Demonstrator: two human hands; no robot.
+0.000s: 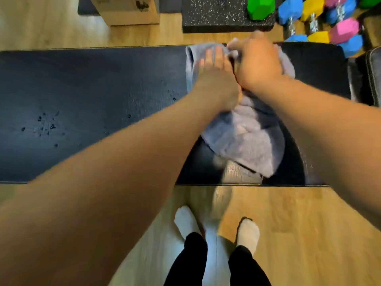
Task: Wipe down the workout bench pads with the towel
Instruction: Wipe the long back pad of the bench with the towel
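On pad [92, 89], right of middle, by far edge: pressing towel [247, 137] flat with left grip [214, 79], fingers straight, for firm cloth contact. Clenching a towel fold with right grip [257, 60], likely to steer the wipe. Trailing slack toward near edge. Leaving droplets [45, 124] well left unwiped; probably needs a sweep that way next, early in task

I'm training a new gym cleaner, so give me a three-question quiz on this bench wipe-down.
1. True or false: the towel lies on the bench pad.
2. Which hand grips a bunch of towel? A: left hand. B: right hand.
3. Fill in: water droplets sit on the pad to the person's ____.

Key: 1 true; 2 B; 3 left.
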